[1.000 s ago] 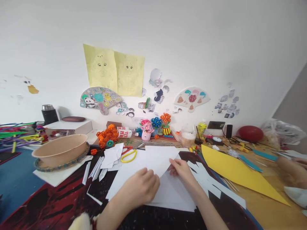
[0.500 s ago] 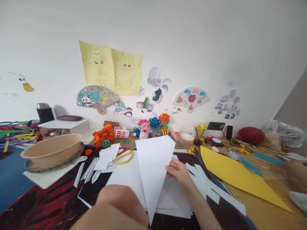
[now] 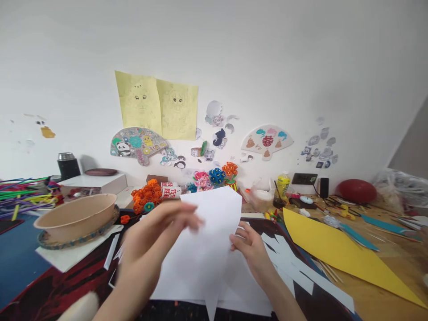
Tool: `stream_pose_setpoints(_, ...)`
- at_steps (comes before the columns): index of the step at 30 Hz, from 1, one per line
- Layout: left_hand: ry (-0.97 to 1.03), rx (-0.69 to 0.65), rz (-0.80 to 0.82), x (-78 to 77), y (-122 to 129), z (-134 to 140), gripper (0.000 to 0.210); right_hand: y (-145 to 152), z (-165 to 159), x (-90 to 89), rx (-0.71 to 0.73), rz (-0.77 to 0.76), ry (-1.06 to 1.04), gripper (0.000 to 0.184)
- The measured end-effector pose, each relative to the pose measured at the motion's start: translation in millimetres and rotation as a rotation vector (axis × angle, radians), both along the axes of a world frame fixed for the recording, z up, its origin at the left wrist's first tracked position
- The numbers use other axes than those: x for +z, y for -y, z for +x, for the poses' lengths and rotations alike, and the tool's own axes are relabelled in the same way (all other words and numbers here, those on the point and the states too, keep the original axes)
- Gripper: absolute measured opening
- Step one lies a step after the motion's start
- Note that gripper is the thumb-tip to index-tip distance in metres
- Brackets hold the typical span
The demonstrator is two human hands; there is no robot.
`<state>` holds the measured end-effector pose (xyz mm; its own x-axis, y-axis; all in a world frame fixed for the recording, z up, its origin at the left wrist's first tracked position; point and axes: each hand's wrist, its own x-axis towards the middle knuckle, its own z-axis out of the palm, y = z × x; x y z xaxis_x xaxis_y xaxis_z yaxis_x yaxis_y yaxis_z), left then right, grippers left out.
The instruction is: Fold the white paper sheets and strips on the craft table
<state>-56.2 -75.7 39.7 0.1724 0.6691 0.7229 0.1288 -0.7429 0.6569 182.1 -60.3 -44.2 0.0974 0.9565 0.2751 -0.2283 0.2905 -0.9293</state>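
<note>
A white folded sheet of paper [image 3: 214, 227] stands upright in front of me, wide at the top and narrowing to a point at the bottom. My right hand [image 3: 249, 245] pinches its right edge between thumb and fingers. Raised at the left is my left hand [image 3: 154, 236], its fingers stretched out in front of the paper and smeared by motion; nothing shows in it. More white paper [image 3: 247, 294] lies flat beneath on a dark, red-patterned surface [image 3: 53, 290].
White paper strips [image 3: 294, 267] and a yellow sheet [image 3: 344, 258] lie to the right. On the left is a beige basin [image 3: 75, 216]. Behind the paper stand orange craft flowers [image 3: 147, 196], blue flowers [image 3: 216, 176] and a yellow bottle [image 3: 282, 185].
My left hand has risen from low near the camera to beside the paper, its fingers now extended. It covers the yellow-handled scissors. The folded paper shows a broader face; my right hand keeps its pinch.
</note>
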Motion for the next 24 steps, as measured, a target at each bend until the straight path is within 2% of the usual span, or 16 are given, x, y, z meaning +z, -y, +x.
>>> stream_pose_setpoints(1, -0.038, 0.064, -0.074, 1.3, -19, 8, 0.026, 0, 0, 0.8, -0.005, -0.001, -0.005, 0.042)
stream_pose_setpoints(3, -0.083, 0.274, -0.194, -5.5, -55, 20, 0.033, 1, -1, 2.2, -0.014, 0.0, -0.006, 0.042)
stream_pose_setpoints(5, -0.04, 0.318, -0.362, -20.0, -80, 27, 0.051, 2, -1, 3.3, -0.015, 0.007, -0.007, 0.041)
stream_pose_setpoints(6, 0.015, 0.298, -0.495, -27.3, -86, 27, 0.06, 2, -2, 3.8, -0.009, 0.012, -0.006, 0.04)
stream_pose_setpoints(7, 0.049, 0.224, -0.618, -33.1, -89, 27, 0.064, 3, -3, 4.3, -0.003, 0.018, -0.004, 0.039)
stream_pose_setpoints(10, 0.093, -0.196, -0.775, -37.6, -81, 24, 0.06, 4, -5, 5.6, 0.025, 0.023, 0.016, 0.037)
stream_pose_setpoints(12, 0.099, -0.34, -0.82, -32.7, -72, 24, 0.052, 5, -5, 6.1, 0.051, 0.003, 0.029, 0.036)
stream_pose_setpoints(16, 0.091, -0.396, -0.862, -26.2, -63, 30, 0.048, 3, 2, 5.3, 0.049, -0.081, 0.04, 0.033)
stream_pose_setpoints(21, 0.065, -0.401, -0.886, -33.9, -62, 32, 0.042, 0, 17, 5.4, -0.105, -0.162, 0.082, 0.045)
stream_pose_setpoints(24, 0.027, -0.398, -0.913, -39.9, -64, 32, 0.043, 0, 23, 7.0, -0.183, -0.18, 0.066, 0.045)
